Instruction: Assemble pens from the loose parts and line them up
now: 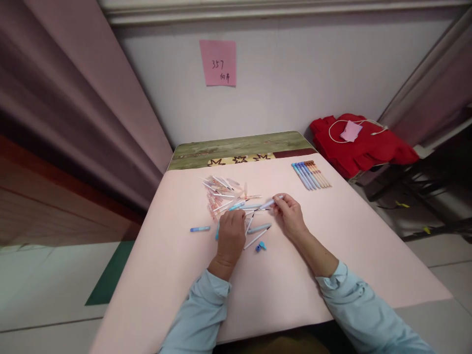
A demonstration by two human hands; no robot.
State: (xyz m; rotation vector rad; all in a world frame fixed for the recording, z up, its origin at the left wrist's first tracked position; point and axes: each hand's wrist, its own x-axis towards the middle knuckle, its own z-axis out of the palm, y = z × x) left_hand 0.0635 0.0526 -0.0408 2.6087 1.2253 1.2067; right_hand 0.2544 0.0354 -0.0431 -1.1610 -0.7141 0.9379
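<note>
My right hand (pixel 289 215) is closed in a pinch on a pale lilac-blue pen barrel (pixel 268 203), held just above the pile. To its left, my left hand (pixel 232 231) is turned down over the loose parts with its fingers curled; what they hold, if anything, is hidden. Between and beyond the hands lie white pen refills (pixel 257 238), blue barrels (pixel 260 227) and several clear-and-peach pen parts (pixel 216 199). Small blue caps (pixel 261 246) rest near me. Alone on the left lies a short blue pen piece (pixel 200 229).
At the far right of the pink-covered table (pixel 295 300), assembled blue and brown pens (pixel 310 175) lie in a row. A red cloth (pixel 363 147) with a white cable (pixel 334 132) is beyond the right edge. A pink note (pixel 218 63) hangs on the wall.
</note>
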